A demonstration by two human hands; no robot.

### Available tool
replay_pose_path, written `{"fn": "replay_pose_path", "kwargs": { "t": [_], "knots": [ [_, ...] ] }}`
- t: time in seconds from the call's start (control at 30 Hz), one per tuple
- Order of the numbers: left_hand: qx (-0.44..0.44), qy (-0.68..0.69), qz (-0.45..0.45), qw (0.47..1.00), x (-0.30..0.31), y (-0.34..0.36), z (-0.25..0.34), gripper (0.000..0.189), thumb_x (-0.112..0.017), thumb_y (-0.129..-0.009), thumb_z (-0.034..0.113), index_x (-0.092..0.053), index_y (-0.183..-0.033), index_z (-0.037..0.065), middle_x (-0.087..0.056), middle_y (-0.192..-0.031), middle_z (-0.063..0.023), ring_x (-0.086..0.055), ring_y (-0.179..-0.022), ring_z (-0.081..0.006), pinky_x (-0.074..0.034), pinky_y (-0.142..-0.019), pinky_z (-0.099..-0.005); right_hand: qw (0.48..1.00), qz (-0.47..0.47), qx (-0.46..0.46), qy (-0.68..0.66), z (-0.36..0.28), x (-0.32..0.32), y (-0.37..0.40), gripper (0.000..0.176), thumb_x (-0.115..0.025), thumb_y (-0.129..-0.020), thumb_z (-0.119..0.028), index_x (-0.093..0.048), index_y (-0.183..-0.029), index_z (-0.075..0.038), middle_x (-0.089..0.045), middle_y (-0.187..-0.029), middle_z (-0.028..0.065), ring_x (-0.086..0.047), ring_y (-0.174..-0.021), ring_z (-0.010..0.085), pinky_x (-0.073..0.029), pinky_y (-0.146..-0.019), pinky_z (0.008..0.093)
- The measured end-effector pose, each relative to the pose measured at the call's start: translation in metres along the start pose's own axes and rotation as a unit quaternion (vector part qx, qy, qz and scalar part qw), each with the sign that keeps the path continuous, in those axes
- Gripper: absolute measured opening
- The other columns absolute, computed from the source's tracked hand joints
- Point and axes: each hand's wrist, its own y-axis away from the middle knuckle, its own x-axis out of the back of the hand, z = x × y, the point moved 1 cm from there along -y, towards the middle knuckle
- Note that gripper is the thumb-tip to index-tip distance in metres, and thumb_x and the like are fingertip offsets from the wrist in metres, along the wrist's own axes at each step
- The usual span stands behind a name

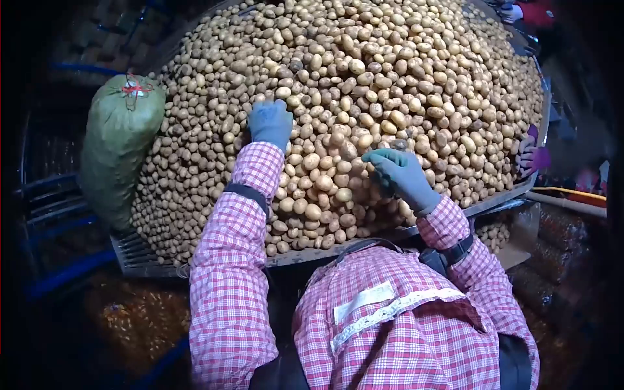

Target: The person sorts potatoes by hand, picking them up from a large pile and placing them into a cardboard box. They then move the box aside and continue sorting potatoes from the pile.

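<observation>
A large heap of potatoes [312, 214] lies in front of me. My left hand [271, 123], in a grey-blue glove, reaches into the heap at its left-middle part. Its fingers point down among the potatoes and are hidden, so their grip does not show. Over the front right of the heap is my right hand [404, 177], in a similar glove with greenish fingertips. The fingers of that hand are stretched out and slightly bent toward the left, with no potato visible in them. A few potatoes beside its fingertips look blurred.
A full green sack [123, 140] tied with red string stands at the left. The table edge [325, 249] runs before my body. Another person's purple-gloved hand [533, 156] rests at the right edge; a further person's hand [511, 13] appears at the top right. A pipe [565, 203] lies right.
</observation>
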Motion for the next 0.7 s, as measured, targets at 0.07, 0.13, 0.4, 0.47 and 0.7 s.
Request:
{"fn": "replay_pose_path", "kwargs": {
  "t": [0.07, 0.13, 0.4, 0.47, 0.7],
  "knots": [
    [0.013, 0.000, -0.044, 0.999, 0.003, -0.005, 0.002, 0.028, -0.066, -0.088, 0.031, -0.071, -0.107, 0.010, -0.072, -0.109, -0.0118, -0.064, -0.106, -0.0323, -0.052, -0.092, -0.0431, 0.999, -0.030, -0.015, -0.002, -0.001, -0.007, -0.006, 0.029, -0.065, -0.101, -0.025, -0.073, -0.117, -0.001, -0.063, -0.080, -0.0055, -0.052, -0.062, 0.0017, -0.040, -0.055, 0.0168],
    [0.017, 0.008, -0.060, 0.998, 0.005, -0.004, 0.014, 0.026, -0.066, -0.089, 0.027, -0.068, -0.109, 0.010, -0.071, -0.110, -0.0125, -0.064, -0.106, -0.0323, -0.051, -0.093, -0.0427, 0.999, -0.030, -0.008, 0.037, -0.005, -0.015, -0.010, 0.031, -0.068, -0.099, -0.027, -0.073, -0.118, -0.003, -0.068, -0.088, -0.0034, -0.054, -0.068, 0.0010, -0.043, -0.059, 0.0167],
    [0.130, 0.343, -0.080, 0.927, 0.015, 0.012, 0.027, 0.023, -0.073, -0.085, 0.019, -0.067, -0.105, 0.009, -0.072, -0.103, -0.0117, -0.069, -0.096, -0.0281, -0.056, -0.084, -0.0418, 0.991, -0.052, -0.091, -0.085, -0.002, -0.001, -0.012, 0.039, -0.065, -0.100, -0.038, -0.073, -0.117, -0.004, -0.069, -0.089, 0.0013, -0.061, -0.067, 0.0070, -0.049, -0.055, 0.0223],
    [0.116, 0.538, -0.114, 0.827, 0.037, 0.026, 0.038, 0.027, -0.076, -0.085, 0.018, -0.067, -0.108, 0.006, -0.071, -0.102, -0.0095, -0.068, -0.096, -0.0231, -0.056, -0.083, -0.0381, 0.977, -0.055, -0.135, -0.155, -0.011, -0.006, -0.007, 0.051, -0.058, -0.102, -0.048, -0.066, -0.128, -0.005, -0.069, -0.093, 0.0049, -0.061, -0.062, 0.0106, -0.050, -0.051, 0.0237],
    [0.053, 0.450, -0.033, 0.891, 0.077, 0.131, 0.047, 0.048, -0.079, -0.087, 0.020, -0.065, -0.131, 0.005, -0.061, -0.130, -0.0130, -0.058, -0.122, -0.0246, -0.048, -0.105, -0.0387, 0.969, -0.145, -0.107, -0.167, 0.005, 0.002, 0.002, 0.037, -0.066, -0.098, -0.028, -0.066, -0.126, -0.004, -0.068, -0.098, 0.0040, -0.060, -0.068, 0.0086, -0.048, -0.058, 0.0212]
  ]
}}
